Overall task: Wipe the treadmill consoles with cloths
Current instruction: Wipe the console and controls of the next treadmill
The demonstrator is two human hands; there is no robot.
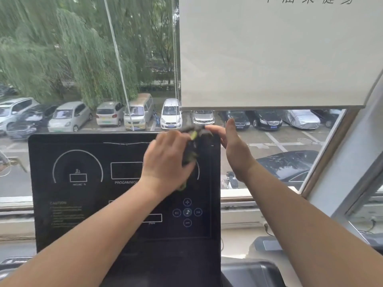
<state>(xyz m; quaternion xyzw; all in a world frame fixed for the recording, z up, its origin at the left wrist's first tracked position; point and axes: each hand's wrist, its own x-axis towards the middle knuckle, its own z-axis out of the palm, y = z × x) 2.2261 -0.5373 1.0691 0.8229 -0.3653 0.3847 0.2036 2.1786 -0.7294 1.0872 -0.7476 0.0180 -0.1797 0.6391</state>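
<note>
Person's at the black treadmill console (87,230), working its top right corner. The left hand (165,160) grips a bunched dark grey cloth (191,151) with a bit of yellow-green on it, fingers over the top and thumb tucked under, holding it against the panel just above the music buttons (187,212). The right hand (233,150) is just beside the corner, thumb sticking up, fingers fairly straight and reaching the cloth's upper end at the console's top edge. Behind it all are parked cars (171,114) and a half-lowered roller blind (269,59).
</note>
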